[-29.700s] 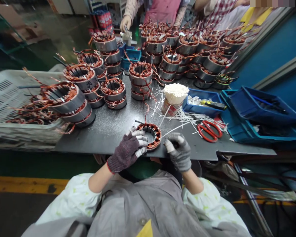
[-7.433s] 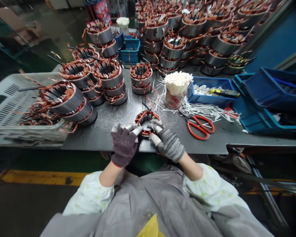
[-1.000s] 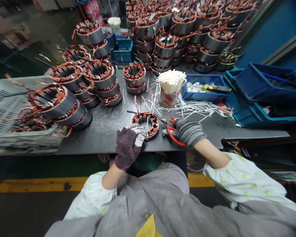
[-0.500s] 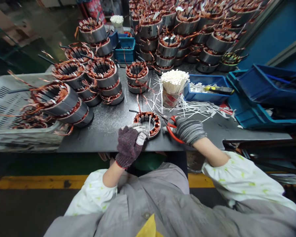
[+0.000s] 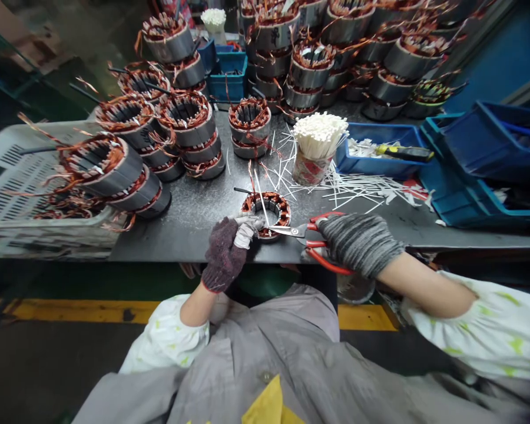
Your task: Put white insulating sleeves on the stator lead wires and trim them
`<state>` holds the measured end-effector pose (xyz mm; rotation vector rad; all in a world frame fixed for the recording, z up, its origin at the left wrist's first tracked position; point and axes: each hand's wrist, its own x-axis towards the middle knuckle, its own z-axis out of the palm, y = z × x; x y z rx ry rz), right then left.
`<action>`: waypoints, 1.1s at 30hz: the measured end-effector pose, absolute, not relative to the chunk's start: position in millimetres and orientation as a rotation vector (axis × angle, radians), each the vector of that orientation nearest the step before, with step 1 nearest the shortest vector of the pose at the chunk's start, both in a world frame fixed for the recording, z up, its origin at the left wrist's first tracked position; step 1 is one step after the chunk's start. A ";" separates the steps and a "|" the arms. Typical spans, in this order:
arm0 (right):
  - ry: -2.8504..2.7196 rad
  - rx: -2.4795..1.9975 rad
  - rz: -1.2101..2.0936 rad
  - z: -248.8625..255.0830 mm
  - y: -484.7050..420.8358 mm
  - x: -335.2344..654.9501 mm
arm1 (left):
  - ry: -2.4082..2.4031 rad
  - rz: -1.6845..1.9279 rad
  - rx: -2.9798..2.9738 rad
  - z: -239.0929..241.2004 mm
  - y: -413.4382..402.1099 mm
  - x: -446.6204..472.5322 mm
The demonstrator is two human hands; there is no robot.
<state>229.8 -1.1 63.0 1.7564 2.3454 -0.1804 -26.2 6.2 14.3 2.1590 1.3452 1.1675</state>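
Note:
A small ring-shaped stator (image 5: 284,203) with copper windings lies on the dark worktable near its front edge. A thin white stick (image 5: 259,191) slants up from the near side of the ring. My left hand (image 5: 227,250), in a purple knit glove with white-wrapped fingers, grips the stator's near-left rim, close to the stick's lower end. My right hand (image 5: 362,241), in a grey striped glove, holds red-handled scissors (image 5: 298,231). Their blades reach over the stator's near rim, with the tips at the stick's base beside my left fingertips. Exact contact there is too small to tell.
A cup of white sticks (image 5: 313,165) stands behind, with loose sticks (image 5: 362,187) scattered beside it. A blue tray (image 5: 380,168) holds scraps and a yellow-black cutter. Stacked stators (image 5: 198,138) rise left and behind. A grey crate (image 5: 13,218) is left; blue bins (image 5: 477,203) are right.
The scissors have moved left, and their blades now reach the stick at the stator. My left hand stays at the near-left rim. The whole view has shifted slightly.

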 end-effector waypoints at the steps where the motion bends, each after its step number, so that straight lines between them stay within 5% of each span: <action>1: 2.290 1.769 -0.184 63.1 0.4 235.6 | 1.353 1.188 2.190 16.9 4.1 -27.3; 5: 1.919 2.100 -0.173 57.0 12.1 271.7 | 1.366 1.219 2.533 30.3 -4.2 -22.8; 8: 1.735 2.262 -0.090 48.7 22.7 297.6 | 1.401 0.921 2.764 34.3 -0.3 -5.5; 14: 2.297 2.202 0.151 12.5 17.2 279.1 | 1.511 0.220 2.654 25.6 22.3 13.7; 22: 3.041 2.023 0.178 -81.0 17.7 240.1 | 1.427 0.741 1.853 69.2 23.1 -59.7; 27: 3.107 2.034 0.212 -89.1 19.1 245.6 | 1.577 0.989 2.390 139.4 72.7 -79.9; 33: 3.110 2.037 0.283 -88.4 16.2 243.0 | 2.195 0.399 2.613 183.7 184.9 -85.3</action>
